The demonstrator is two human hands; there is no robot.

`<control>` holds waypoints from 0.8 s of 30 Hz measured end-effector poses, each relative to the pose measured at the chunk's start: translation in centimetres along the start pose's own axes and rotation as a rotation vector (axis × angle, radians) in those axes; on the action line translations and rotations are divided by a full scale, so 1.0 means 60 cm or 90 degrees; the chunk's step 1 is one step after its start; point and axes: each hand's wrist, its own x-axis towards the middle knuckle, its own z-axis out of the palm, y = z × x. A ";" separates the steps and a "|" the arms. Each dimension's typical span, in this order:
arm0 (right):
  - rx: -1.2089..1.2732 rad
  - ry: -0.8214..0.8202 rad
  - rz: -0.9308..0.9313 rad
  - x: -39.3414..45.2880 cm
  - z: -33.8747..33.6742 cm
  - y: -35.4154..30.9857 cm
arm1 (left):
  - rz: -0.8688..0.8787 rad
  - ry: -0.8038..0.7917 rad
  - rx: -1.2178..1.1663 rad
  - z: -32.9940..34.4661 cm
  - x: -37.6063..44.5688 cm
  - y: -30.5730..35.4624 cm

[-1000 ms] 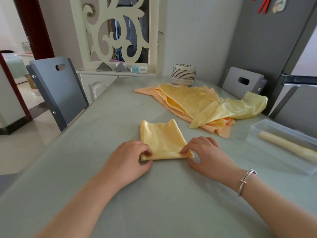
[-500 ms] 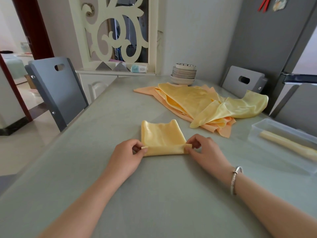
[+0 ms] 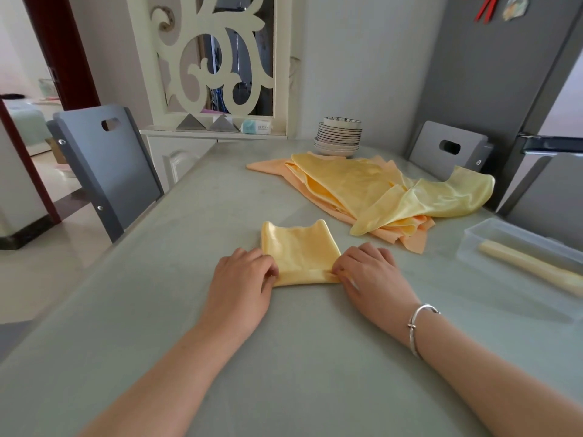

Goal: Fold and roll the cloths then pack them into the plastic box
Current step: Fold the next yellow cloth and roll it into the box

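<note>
A folded yellow satin cloth (image 3: pixel 298 249) lies on the table in front of me, its near edge turned into a short roll. My left hand (image 3: pixel 241 279) pinches the roll's left end with curled fingers. My right hand (image 3: pixel 369 274) pinches its right end in the same way. A pile of loose yellow and orange cloths (image 3: pixel 375 192) lies further back. At the right stands the clear plastic box (image 3: pixel 492 234) with one rolled pale yellow cloth (image 3: pixel 533 268) inside.
A stack of white plates (image 3: pixel 339 137) sits at the table's far end near the wall. Grey chairs stand at the left (image 3: pixel 107 168) and far right (image 3: pixel 448 151). A grey fridge (image 3: pixel 504 77) stands behind the right side.
The near edge of the folded cloth has been rolled away from me by both hands, and the flat part has grown shorter. Both hands have shifted slightly forward.
</note>
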 end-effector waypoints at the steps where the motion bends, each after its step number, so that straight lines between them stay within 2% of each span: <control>1: 0.008 -0.014 0.008 -0.003 -0.003 0.001 | 0.006 0.004 0.003 -0.001 -0.002 -0.001; 7: 0.113 -0.043 0.092 -0.002 -0.014 0.009 | -0.049 -0.042 -0.043 -0.008 -0.005 -0.006; 12: 0.147 -0.033 0.143 0.006 -0.007 0.005 | -0.156 -0.049 -0.129 -0.005 0.005 -0.008; 17: 0.322 -0.050 0.225 0.000 -0.015 0.012 | -0.254 -0.020 -0.263 -0.004 0.002 -0.006; 19: 0.335 -0.054 0.234 0.001 -0.013 0.012 | -0.266 -0.023 -0.257 -0.004 0.001 -0.004; 24: 0.254 -0.055 0.221 0.011 0.002 0.008 | -0.253 -0.022 -0.175 -0.001 0.001 -0.006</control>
